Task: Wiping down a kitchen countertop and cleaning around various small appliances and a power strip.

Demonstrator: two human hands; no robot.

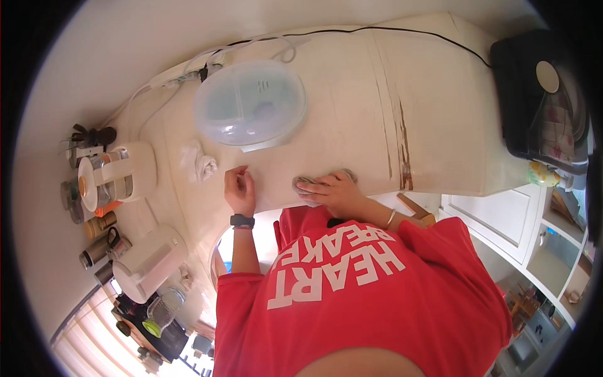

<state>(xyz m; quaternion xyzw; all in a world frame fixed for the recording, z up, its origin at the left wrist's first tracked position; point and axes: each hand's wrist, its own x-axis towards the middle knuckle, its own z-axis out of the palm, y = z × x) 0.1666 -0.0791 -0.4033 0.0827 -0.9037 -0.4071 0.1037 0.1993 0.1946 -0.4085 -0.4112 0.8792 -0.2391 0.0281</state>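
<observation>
My right hand (337, 191) presses a folded grey cloth (306, 183) onto the cream tabletop (339, 141), close to its front edge. Parts of the cloth stick out past the fingers on both sides. To the left, my left hand (240, 191) is held over the table near the same edge, wearing a dark wristwatch. Its fingers curl loosely, apart from the thumb, and I see nothing in them. A crumpled white tissue or cloth (205, 166) lies left of that hand. Beyond both hands sits an oval translucent lidded box (252, 103).
A white appliance with a clear jug (115, 176) and a white kettle-like appliance (150, 264) stand at left, near bottles and cups. A power strip (188, 70) and black cable (348, 31) run along the back. Right of the peeling seam (405, 155) stands a black case (527, 94).
</observation>
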